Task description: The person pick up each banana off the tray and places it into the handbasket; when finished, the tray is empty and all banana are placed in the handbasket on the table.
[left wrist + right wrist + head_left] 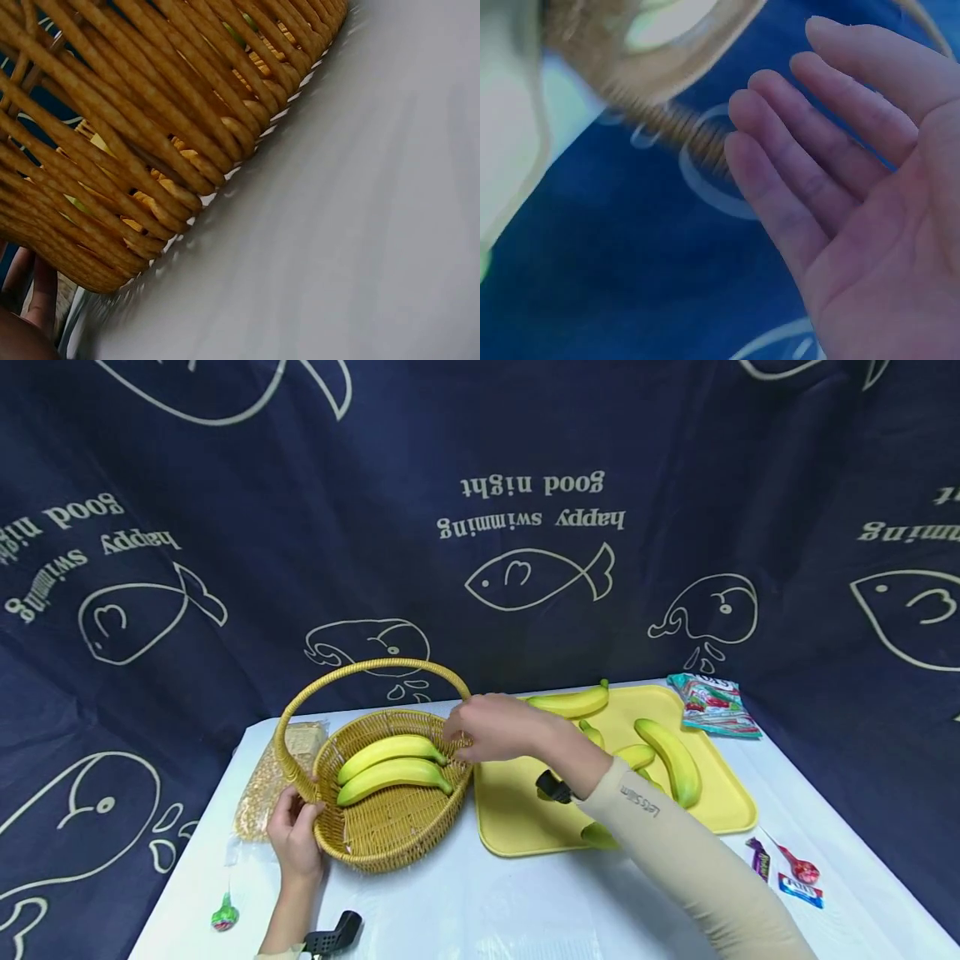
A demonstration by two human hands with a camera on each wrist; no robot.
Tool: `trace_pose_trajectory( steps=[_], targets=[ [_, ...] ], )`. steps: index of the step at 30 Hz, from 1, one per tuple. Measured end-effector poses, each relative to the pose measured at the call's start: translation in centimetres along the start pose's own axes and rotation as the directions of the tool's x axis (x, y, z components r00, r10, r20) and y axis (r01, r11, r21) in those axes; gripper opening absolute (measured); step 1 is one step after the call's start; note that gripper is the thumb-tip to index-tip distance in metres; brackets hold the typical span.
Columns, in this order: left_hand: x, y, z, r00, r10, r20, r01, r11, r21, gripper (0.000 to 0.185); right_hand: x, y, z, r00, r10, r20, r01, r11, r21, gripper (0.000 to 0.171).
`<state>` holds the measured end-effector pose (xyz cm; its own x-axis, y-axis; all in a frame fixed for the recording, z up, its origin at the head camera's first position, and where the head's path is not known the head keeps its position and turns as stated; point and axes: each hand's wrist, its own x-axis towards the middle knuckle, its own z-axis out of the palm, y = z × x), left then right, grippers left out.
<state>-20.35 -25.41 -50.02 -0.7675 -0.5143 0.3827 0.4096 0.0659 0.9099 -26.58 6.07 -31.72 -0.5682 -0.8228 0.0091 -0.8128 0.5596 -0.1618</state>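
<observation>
The wicker basket [390, 814] is gripped at its near rim by the left hand [295, 835]; two bananas [390, 768] lie inside. Over its right rim the right hand [495, 727] is held, fingers straight and empty. "happy swimming" is read, upside down, on the curtain [525, 510] behind the basket.

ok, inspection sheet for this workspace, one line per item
Surface: white table, flat.
Job's things: wicker basket with two bananas; more bananas on yellow tray.
Clutter: snack packet, grain bag, lollipops, green sweet.
Hands: left hand grips the basket handle base; right hand at the basket rim, fingers straight, empty.
Cables: nothing seen.
Surroundings: navy fish-print cloth.
</observation>
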Motion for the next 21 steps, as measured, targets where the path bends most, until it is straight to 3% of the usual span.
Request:
trace_pose_trajectory(
  steps=[6,9,13,17,21],
  targets=[
    [0.0,0.0,0.0,1.000,-0.006,0.004,0.006,1.000,-0.013,0.037,-3.5,6.8,0.4,0.978,0.202,-0.045,-0.193,0.969,0.154,0.021],
    [-0.1,0.0,-0.2,1.000,-0.007,-0.004,0.007,1.000,-0.009,0.037,-4.6,10.6,1.9,0.943,0.330,-0.051,-0.322,0.939,0.118,0.027],
    [-0.1,-0.1,-0.2,1.000,-0.010,0.004,0.010,1.000,-0.011,0.037,-6.3,15.1,4.5,0.877,0.480,-0.014,-0.479,0.877,0.043,0.023],
    [-0.1,-0.1,-0.1,1.000,-0.010,0.006,0.010,1.000,-0.004,0.036,-7.6,17.6,6.3,0.831,0.556,0.026,-0.556,0.831,0.006,0.027],
    [0.1,-0.2,-0.1,1.000,0.001,0.003,-0.001,1.000,0.000,0.036,-7.9,18.3,7.0,0.823,0.568,-0.003,-0.568,0.823,-0.014,0.032]
  ],
)
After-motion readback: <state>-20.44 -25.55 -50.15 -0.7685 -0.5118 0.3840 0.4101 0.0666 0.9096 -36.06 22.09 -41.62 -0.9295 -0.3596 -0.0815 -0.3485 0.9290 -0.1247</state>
